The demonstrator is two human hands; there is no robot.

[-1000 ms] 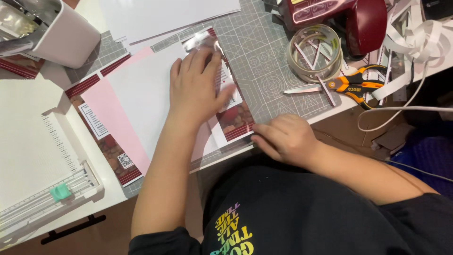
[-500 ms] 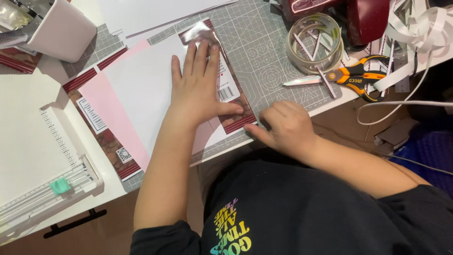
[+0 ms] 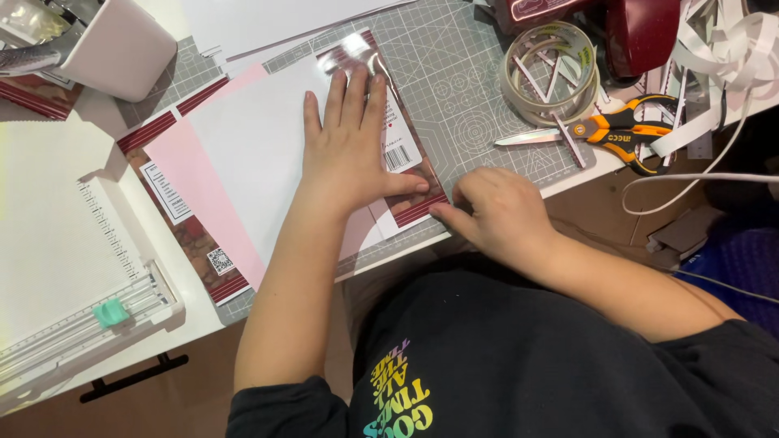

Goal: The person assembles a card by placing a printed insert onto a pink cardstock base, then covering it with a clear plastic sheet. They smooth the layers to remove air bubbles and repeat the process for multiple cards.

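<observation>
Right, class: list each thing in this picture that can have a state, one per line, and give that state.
Left hand: flat, fingers spread, pressing on the white sheet.
Right hand: curled, fingertips at the dark red wrapper edge.
White sheet: lying flat over the pink sheet.
Scissors: blades shut, lying on the cutting mat.
Tape roll: lying flat, paper strips inside.
Paper trimmer: blade slider partway along its rail.
</observation>
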